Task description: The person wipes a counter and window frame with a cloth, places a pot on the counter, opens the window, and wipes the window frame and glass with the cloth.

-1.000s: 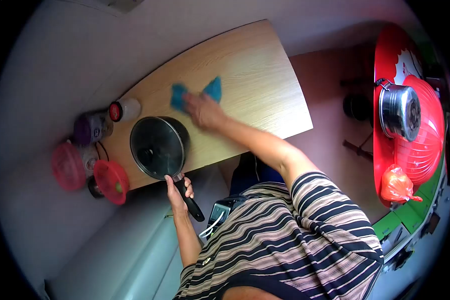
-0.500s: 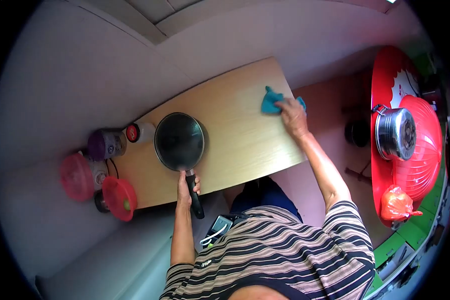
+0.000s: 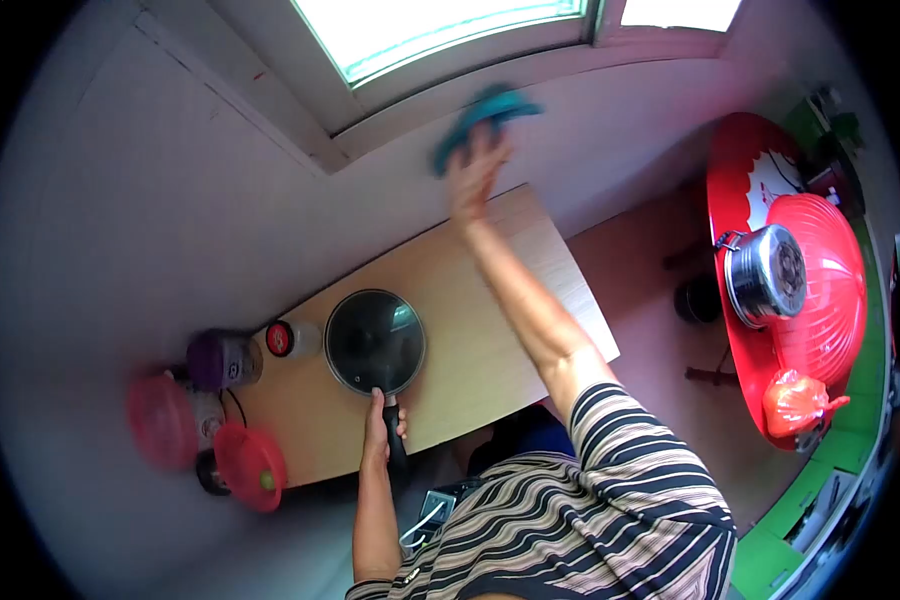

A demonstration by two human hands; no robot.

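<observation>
My left hand [image 3: 378,432] grips the black handle of a dark frying pan [image 3: 374,345] over the wooden table [image 3: 470,290]. The pan seems to have a glass lid on it, with light reflecting off its surface. Up beyond the table's far edge, my right hand [image 3: 478,170] is raised with a teal cloth [image 3: 485,122] at its fingers. Both that hand and the cloth are blurred, close to the wall under the window.
To the left stand a red-lidded jar [image 3: 292,339], a purple-lidded container [image 3: 222,360] and a red basket [image 3: 251,468]. At the right, a red table [image 3: 727,200] bears a steel pot [image 3: 765,275], a red ribbed cover [image 3: 832,285] and an orange bag [image 3: 798,402]. A window [image 3: 450,30] is ahead.
My right hand has lifted the teal cloth off the tabletop, moving it left and up toward the window. My left hand keeps its hold on the pan. The view has tilted upward.
</observation>
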